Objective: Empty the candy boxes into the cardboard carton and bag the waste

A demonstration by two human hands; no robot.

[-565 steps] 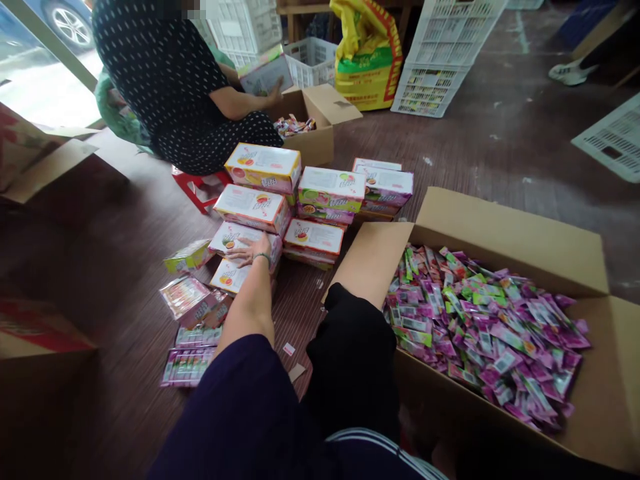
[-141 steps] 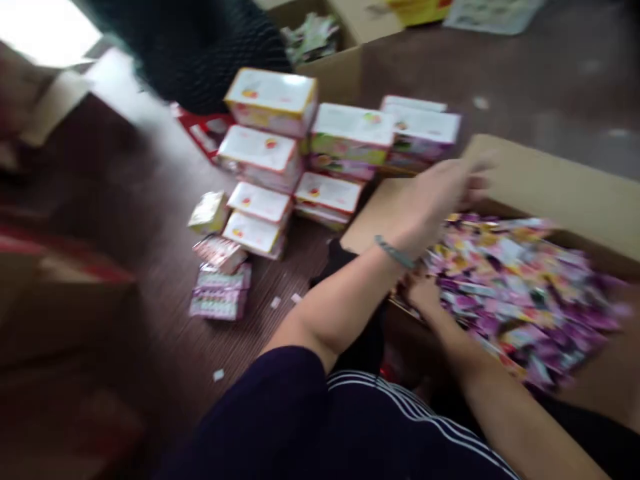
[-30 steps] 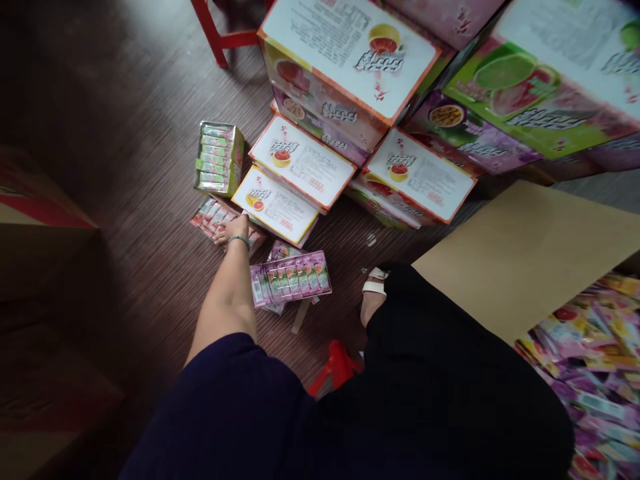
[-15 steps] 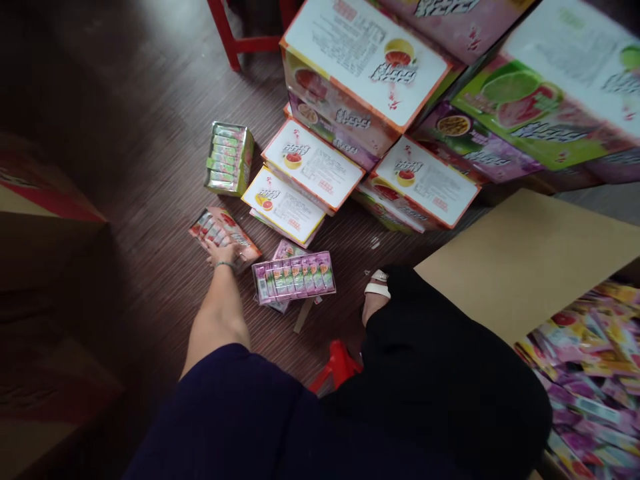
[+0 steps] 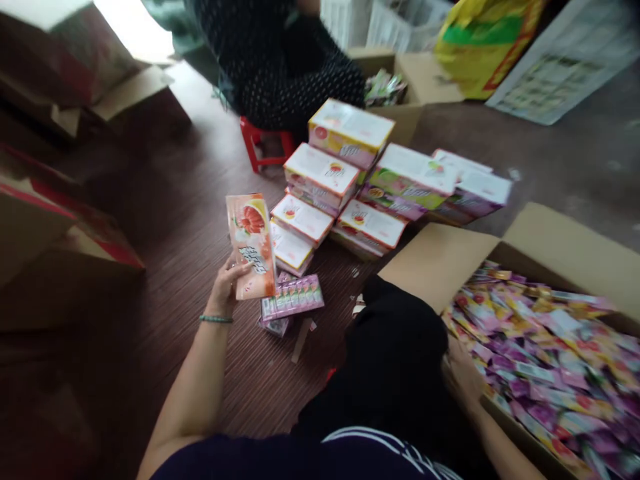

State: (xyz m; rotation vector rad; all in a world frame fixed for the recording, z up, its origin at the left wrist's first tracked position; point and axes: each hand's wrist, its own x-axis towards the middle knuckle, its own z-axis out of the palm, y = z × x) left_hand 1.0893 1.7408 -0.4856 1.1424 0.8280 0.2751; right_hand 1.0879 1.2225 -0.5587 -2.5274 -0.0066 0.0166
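Observation:
My left hand grips the lower left edge of an orange-pink box with a grapefruit picture, raised above the floor. My right hand lies against my black-clothed knee, beside the carton; its fingers are mostly hidden. Just past the held box, a purple box filled with a row of small packets rests on another purple box on the floor. At the right, a large open carton holds a heap of loose colourful sachets.
Stacked white-topped boxes stand ahead. Behind them a person in dotted dark clothes sits on a red stool. Brown cartons line the left side. A yellow bag and white crates stand at the back.
My left hand has lifted the orange-pink box off the floor, its printed side now facing me. The view has swung up and right, bringing in my right hand, the seated person and more of the carton.

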